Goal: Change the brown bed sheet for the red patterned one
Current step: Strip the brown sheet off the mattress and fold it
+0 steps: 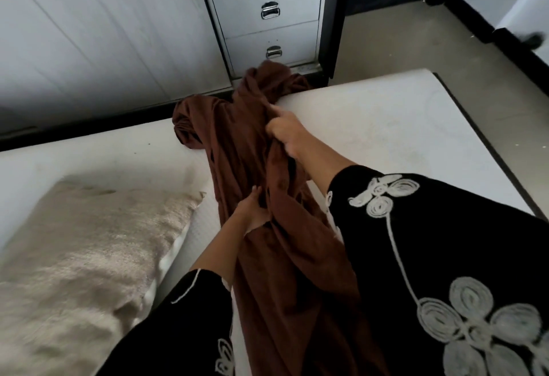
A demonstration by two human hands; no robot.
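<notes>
The brown bed sheet lies bunched in a long rope across the bare white mattress, from the far edge toward me. My right hand grips a fold of it near the far end. My left hand holds the bunched cloth closer to me, fingers curled into it. The red patterned sheet is not in view.
A beige pillow lies on the mattress at the left. A grey metal drawer cabinet stands beyond the bed's far edge, beside a white wall. Concrete floor shows at the upper right. My black sleeves with white embroidery fill the lower right.
</notes>
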